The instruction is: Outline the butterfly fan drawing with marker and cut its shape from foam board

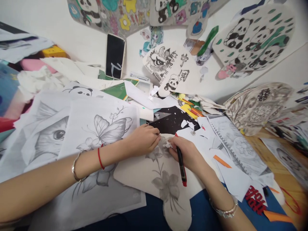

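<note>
A fan-shaped board (141, 173) with grey flower drawings lies in front of me, its rounded handle pointing toward me. My left hand (144, 139) rests over the board's upper left part, fingers curled and fingertips pressed together; what they hold, if anything, is hidden. Across from it, my right hand (184, 149) holds a black marker (181, 163) with red ends, its lower end angled toward me. A crumpled white tissue (167, 144) is pinched in the same hand's fingertips, against the board. A butterfly and flower drawing (81, 128) on paper lies under my left forearm.
A phone (115, 57) leans at the back beside a panda fan (172, 69). To the right are a spiral sketchbook (237, 146), paper scraps and red cutouts (255, 200). Pencils (192, 107) lie behind my hands. Crumpled tissues (38, 81) are piled at the left.
</note>
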A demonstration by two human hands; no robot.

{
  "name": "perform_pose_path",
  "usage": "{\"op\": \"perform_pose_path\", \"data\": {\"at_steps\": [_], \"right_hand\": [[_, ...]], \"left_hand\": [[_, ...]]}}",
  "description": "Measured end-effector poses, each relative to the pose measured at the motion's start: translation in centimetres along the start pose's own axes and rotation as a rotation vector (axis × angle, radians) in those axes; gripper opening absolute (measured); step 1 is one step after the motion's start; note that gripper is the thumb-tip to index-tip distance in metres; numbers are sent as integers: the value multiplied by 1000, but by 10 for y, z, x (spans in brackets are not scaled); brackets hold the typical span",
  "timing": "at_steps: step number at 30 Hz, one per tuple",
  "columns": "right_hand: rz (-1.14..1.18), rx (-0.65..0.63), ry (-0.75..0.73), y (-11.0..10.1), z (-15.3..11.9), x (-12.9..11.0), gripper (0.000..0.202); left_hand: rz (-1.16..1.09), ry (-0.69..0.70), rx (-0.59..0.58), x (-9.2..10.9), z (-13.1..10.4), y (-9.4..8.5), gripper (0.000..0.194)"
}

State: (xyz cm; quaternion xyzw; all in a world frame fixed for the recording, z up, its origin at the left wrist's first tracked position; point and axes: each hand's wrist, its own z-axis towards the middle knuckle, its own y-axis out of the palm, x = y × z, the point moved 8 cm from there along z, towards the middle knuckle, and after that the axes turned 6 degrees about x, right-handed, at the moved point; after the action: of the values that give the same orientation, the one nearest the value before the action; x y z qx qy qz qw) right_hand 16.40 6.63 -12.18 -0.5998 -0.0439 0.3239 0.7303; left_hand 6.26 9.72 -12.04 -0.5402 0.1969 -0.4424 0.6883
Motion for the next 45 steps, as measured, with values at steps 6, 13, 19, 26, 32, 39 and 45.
{"op": "perform_pose_path", "data": {"at_steps": [6,13,19,26,32,39,45], "right_hand": [[11,40,73,-12,-3,13,23],[12,-11,-10,-3,-7,-10,24],[5,129,66,-19,-6,11,26],[-31,136,49,-6,1,13,19],[-19,140,43,-5,4,13,19],[115,520,303,-56,-19,56,25],[850,434,473,-34,-18,74,37]], "left_hand": [[1,3,6,-1,0,-1,39],[15,15,16,-1,0,-1,37],[17,9,6,0,0,0,39],[25,6,12,1,-1,1,42],[11,-13,2,0,0,-1,42],[-48,-23,21,0,-1,-6,40],[-213,-127,22,-12,3,-11,40]]}}
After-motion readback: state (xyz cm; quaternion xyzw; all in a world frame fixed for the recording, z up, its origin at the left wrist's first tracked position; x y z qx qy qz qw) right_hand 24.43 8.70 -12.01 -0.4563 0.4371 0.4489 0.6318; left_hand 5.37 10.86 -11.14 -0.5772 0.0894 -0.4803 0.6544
